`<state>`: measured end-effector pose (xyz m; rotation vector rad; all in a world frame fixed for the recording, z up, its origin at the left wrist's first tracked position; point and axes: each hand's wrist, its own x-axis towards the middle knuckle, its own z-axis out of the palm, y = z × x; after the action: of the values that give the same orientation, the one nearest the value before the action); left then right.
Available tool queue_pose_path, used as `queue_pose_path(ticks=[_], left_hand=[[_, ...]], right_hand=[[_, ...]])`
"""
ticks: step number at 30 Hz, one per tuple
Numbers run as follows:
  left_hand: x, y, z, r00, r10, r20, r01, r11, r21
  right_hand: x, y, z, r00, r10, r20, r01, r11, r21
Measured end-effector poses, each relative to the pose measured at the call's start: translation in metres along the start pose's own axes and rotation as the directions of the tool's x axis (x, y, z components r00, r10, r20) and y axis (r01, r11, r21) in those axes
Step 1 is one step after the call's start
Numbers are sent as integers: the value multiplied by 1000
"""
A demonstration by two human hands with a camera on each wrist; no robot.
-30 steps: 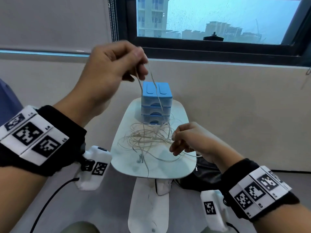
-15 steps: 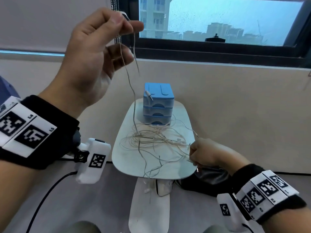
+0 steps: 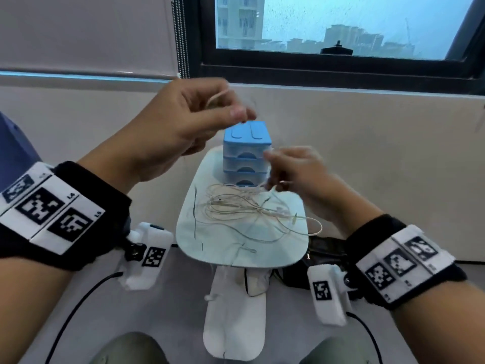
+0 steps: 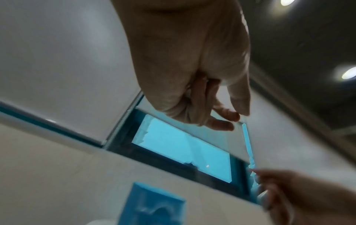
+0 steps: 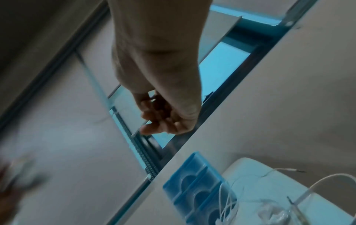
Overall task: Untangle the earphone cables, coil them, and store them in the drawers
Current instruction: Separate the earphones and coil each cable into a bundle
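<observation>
A tangle of thin white earphone cables (image 3: 244, 211) lies on a small white table (image 3: 189, 232). Behind it stands a blue drawer unit (image 3: 246, 143) with three shut drawers. My left hand (image 3: 244, 116) is raised above the unit and pinches a cable end between thumb and fingers. In the left wrist view a short cable stretch (image 4: 247, 144) runs from my left hand (image 4: 238, 120) down to my right hand (image 4: 258, 182). My right hand (image 3: 271, 177), blurred, hovers in front of the drawers' right side with fingers curled on strands rising from the tangle. The drawer unit (image 5: 198, 193) and cables (image 5: 227, 202) also show in the right wrist view.
The table stands on a white base (image 3: 236, 316) on a grey floor. A black bag (image 3: 322, 256) lies on the floor under its right side. A beige wall and a dark-framed window (image 3: 341, 72) are close behind. My knees (image 3: 131, 350) show at the bottom.
My left hand has come down from high up to just above the drawer unit. My right hand has risen from the table's right edge toward the left hand, with cable in it.
</observation>
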<state>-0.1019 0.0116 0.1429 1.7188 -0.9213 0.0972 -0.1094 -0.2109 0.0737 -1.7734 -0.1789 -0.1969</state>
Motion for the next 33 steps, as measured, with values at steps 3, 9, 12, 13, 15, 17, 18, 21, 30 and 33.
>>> queue_pose_path(ticks=[3,9,12,13,15,17,18,21,30,33], left_hand=[[-20,-38,-20,976,-218,-10,217,967,130],[-57,-115,-31,858,-513,23,492,834,247],[-68,-135,-31,819,-572,44,542,798,264],[-72,-139,-33,810,-585,41,549,781,296],[-76,-144,-40,799,-601,17,551,745,376],[-81,-150,-52,780,-626,-1,553,687,471],[-83,-151,-56,761,-648,-24,568,647,509],[-82,-150,-63,712,-692,-123,646,575,502],[-59,-156,-82,647,-727,-229,746,542,388],[-63,-167,-105,539,-786,-304,835,452,312]], right_hand=[[8,9,-41,929,166,-329,-57,947,316],[8,1,-96,806,314,-501,56,803,594],[3,-4,-110,759,241,-604,35,912,408],[1,-5,-113,750,178,-637,15,958,285],[-2,-6,-117,736,39,-676,-28,999,27],[-6,-3,-125,695,-83,-715,-116,968,-224],[-6,-1,-129,669,-136,-731,-188,920,-344],[-8,-2,-128,691,-206,-693,-330,763,-556],[-8,-2,-122,770,-215,-601,-365,624,-691],[-7,2,-141,791,-152,-592,-423,563,-710]])
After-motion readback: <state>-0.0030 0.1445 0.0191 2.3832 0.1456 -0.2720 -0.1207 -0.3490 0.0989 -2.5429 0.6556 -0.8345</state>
